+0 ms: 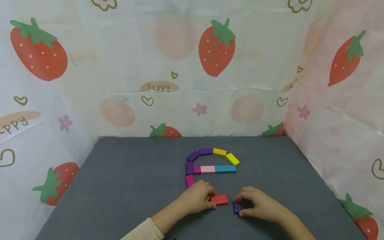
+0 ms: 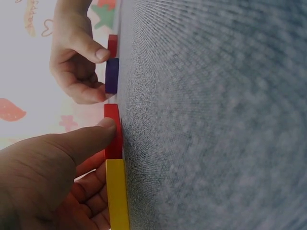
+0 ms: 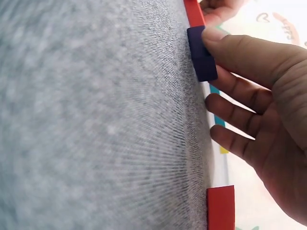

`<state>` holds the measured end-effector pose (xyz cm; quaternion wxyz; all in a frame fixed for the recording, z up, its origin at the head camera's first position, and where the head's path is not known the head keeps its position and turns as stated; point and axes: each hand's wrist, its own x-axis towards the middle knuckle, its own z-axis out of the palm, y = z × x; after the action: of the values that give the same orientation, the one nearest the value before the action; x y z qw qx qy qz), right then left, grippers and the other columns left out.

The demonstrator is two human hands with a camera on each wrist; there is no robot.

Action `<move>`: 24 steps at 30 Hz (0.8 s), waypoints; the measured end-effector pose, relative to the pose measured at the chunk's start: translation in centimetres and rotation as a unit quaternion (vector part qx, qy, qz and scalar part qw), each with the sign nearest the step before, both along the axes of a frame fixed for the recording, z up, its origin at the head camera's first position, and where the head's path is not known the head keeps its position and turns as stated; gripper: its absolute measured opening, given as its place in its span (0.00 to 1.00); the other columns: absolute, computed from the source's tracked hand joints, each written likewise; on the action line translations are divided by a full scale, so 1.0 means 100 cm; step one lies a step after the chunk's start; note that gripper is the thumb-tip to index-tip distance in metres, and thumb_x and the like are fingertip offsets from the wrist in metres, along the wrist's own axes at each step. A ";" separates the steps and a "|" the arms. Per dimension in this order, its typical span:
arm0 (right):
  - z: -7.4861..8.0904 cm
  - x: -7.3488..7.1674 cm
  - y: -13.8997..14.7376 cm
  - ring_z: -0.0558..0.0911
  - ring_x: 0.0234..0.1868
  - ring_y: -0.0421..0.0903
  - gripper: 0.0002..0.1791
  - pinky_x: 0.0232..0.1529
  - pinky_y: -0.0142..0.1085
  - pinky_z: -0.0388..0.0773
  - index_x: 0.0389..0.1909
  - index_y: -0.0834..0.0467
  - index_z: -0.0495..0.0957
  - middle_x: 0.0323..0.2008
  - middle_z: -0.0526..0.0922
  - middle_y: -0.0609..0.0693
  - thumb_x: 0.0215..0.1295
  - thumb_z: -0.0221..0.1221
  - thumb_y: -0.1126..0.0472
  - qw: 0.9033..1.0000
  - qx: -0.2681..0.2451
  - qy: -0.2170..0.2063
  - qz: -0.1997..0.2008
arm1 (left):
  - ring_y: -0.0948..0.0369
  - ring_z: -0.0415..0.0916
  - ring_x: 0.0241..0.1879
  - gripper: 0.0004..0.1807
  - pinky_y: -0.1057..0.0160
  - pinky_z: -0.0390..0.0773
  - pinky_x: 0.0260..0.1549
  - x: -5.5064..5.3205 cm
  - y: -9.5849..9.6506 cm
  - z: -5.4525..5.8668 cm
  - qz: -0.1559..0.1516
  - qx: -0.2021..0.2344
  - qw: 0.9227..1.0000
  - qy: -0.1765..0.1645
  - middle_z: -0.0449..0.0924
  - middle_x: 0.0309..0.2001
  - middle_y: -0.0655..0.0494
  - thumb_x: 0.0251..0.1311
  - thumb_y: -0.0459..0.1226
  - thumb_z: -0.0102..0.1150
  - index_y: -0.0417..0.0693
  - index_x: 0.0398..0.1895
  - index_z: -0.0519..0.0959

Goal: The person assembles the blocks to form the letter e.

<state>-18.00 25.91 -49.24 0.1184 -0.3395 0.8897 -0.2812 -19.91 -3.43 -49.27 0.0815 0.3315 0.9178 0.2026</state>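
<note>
A red block (image 1: pixel 219 199) lies flat on the table, and my left hand (image 1: pixel 196 197) pinches its left end between thumb and fingers. Against that end sits a yellow block (image 2: pixel 116 194), mostly covered by the hand in the head view. My right hand (image 1: pixel 260 204) pinches a dark purple block (image 1: pixel 237 208) between thumb and index finger, a small gap to the right of the red one. In the right wrist view the purple block (image 3: pixel 202 53) touches or nearly touches the cloth, and the other fingers are spread loosely.
Farther back, purple blocks (image 1: pixel 205 152), an orange block (image 1: pixel 219 152) and a yellow one form an arc. A row of magenta, pink (image 1: pixel 207 170) and blue (image 1: pixel 225 169) crosses below it. A magenta block (image 1: pixel 190 180) leads down to the left hand. Another red block (image 3: pixel 220 208) shows in the right wrist view.
</note>
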 end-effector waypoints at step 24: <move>0.002 -0.004 -0.001 0.77 0.47 0.33 0.14 0.52 0.37 0.78 0.49 0.38 0.82 0.45 0.79 0.32 0.65 0.69 0.44 1.000 0.002 0.007 -0.008 | 0.69 0.69 0.42 0.16 0.67 0.75 0.47 0.000 0.001 0.000 0.011 0.003 1.000 -0.014 0.81 0.41 0.70 0.58 0.51 0.74 0.58 0.47 0.86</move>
<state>-18.41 25.79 -49.08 0.1108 -0.3336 0.8940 -0.2777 -19.96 -3.28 -49.23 0.0911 0.3185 0.9197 0.2107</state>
